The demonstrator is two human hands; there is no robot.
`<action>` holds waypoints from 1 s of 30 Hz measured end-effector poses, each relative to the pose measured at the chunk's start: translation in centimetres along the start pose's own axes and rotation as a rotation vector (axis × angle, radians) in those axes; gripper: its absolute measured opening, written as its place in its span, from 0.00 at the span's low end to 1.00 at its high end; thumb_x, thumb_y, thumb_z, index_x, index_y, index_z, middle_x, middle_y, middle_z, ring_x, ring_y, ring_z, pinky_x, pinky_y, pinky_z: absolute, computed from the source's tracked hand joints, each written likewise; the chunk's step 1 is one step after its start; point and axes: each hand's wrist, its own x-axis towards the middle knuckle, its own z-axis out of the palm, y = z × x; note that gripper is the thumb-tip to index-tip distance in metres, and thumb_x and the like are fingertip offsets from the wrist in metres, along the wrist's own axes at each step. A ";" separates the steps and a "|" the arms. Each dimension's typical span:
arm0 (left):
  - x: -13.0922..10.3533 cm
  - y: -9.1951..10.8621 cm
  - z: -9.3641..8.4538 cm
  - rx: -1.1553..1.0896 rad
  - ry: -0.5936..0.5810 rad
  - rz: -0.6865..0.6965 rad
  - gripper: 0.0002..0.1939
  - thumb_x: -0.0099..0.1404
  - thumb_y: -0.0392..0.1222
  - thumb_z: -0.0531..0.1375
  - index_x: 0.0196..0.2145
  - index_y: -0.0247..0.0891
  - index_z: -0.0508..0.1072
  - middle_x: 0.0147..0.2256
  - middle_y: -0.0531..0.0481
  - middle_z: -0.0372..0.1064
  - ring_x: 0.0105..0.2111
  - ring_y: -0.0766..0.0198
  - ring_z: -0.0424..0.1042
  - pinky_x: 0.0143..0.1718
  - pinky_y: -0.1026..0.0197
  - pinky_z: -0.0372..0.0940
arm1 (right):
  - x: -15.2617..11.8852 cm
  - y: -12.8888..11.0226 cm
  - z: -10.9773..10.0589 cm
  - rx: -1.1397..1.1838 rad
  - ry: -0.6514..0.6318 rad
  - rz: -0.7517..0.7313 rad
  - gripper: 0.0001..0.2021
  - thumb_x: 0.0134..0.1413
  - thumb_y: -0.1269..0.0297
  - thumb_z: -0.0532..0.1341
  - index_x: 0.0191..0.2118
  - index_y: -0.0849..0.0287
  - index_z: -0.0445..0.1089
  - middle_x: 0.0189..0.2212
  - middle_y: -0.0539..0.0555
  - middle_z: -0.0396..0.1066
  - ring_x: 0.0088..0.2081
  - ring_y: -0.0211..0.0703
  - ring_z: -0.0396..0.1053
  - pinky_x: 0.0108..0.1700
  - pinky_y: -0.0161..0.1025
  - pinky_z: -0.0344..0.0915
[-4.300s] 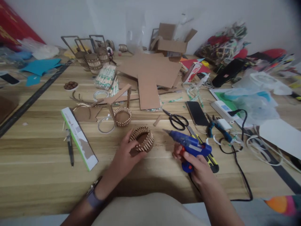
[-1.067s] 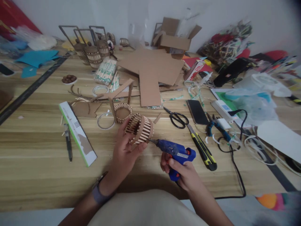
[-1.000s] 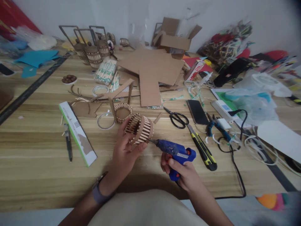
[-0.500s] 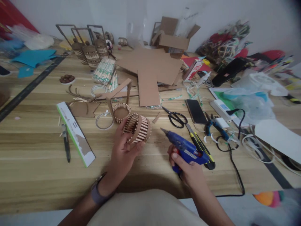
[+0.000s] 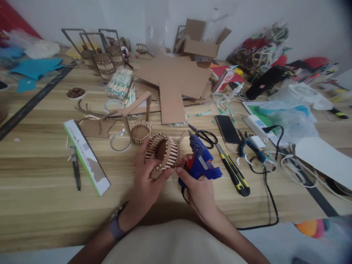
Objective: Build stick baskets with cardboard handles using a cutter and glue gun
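My left hand point(image 5: 150, 174) is closed round the side of a small round basket point(image 5: 172, 154) made of light sticks and brown cardboard bands. The basket lies tilted, its hollow side facing left. In my right hand point(image 5: 196, 187) is a blue hot glue gun point(image 5: 202, 157), its nozzle pointing up and away from me. My right thumb and fingertips come up against the basket's lower right edge. Just beyond the basket, a second stick ring with a cardboard base and tall handle point(image 5: 140, 132) stands on the table.
Right of the glue gun lie scissors point(image 5: 207, 138), a yellow utility knife point(image 5: 235, 174), a phone point(image 5: 227, 129) and pliers point(image 5: 253, 148). Cardboard sheets point(image 5: 172, 102) lie behind. To the left are a long white box point(image 5: 87, 157), a pen point(image 5: 75, 168) and a tape roll point(image 5: 120, 142). Finished lantern-like buckets point(image 5: 104, 66) stand at the back.
My right hand has moved left with the glue gun, up to the basket, and the nozzle has swung more upright. The basket has turned slightly in my left hand.
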 end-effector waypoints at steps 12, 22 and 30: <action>0.1 0.4 -0.4 0.096 -0.023 0.148 0.03 0.67 0.38 0.65 0.36 0.42 0.72 0.72 0.50 0.46 0.70 0.57 0.52 0.69 0.55 0.53 | -0.1 0.2 0.2 0.023 0.039 0.042 0.19 0.34 0.63 0.76 0.35 0.55 0.71 0.31 0.48 0.73 0.35 0.40 0.72 0.44 0.40 0.72; 0.3 0.8 -0.6 0.132 -0.020 0.220 0.05 0.65 0.36 0.65 0.33 0.42 0.72 0.73 0.54 0.42 0.70 0.53 0.51 0.68 0.53 0.57 | -0.3 -0.3 0.7 0.042 0.056 0.064 0.18 0.33 0.64 0.75 0.33 0.54 0.70 0.30 0.48 0.72 0.34 0.41 0.69 0.42 0.40 0.71; 0.2 1.0 -0.7 0.135 -0.026 0.223 0.04 0.66 0.36 0.65 0.34 0.42 0.74 0.73 0.55 0.40 0.71 0.51 0.51 0.68 0.50 0.57 | -0.3 -0.7 0.9 0.084 0.046 0.099 0.19 0.31 0.66 0.75 0.33 0.55 0.70 0.28 0.47 0.71 0.33 0.40 0.69 0.41 0.41 0.70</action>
